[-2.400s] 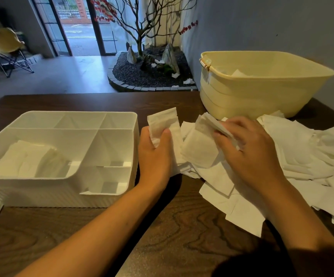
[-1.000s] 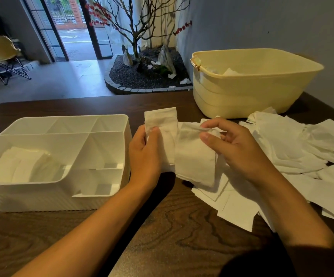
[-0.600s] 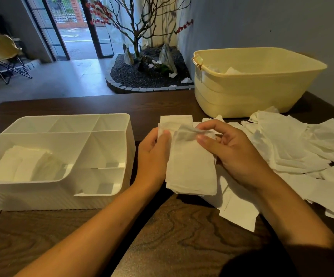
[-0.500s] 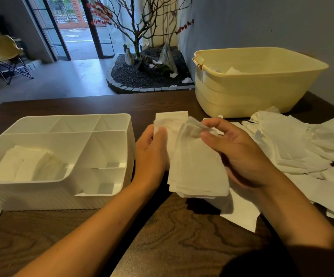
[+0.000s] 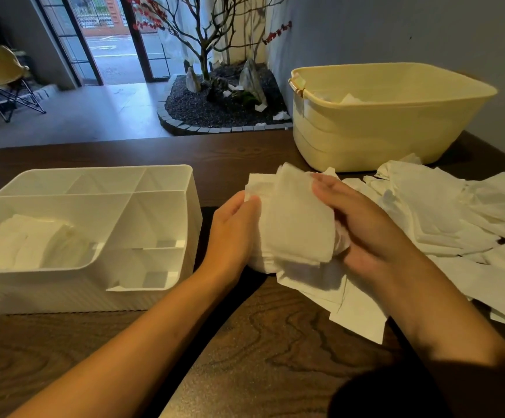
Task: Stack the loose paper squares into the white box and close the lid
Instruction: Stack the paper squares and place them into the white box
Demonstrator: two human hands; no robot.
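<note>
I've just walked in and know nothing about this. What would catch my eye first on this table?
Probably the two hands at the centre: the left hand and right hand hold a small stack of paper squares between them. To their right, a heap of loose paper squares sprawls over the dark wooden table. On the left sits a white box with some paper already in its big compartment, and a yellow tub stands behind.
</note>
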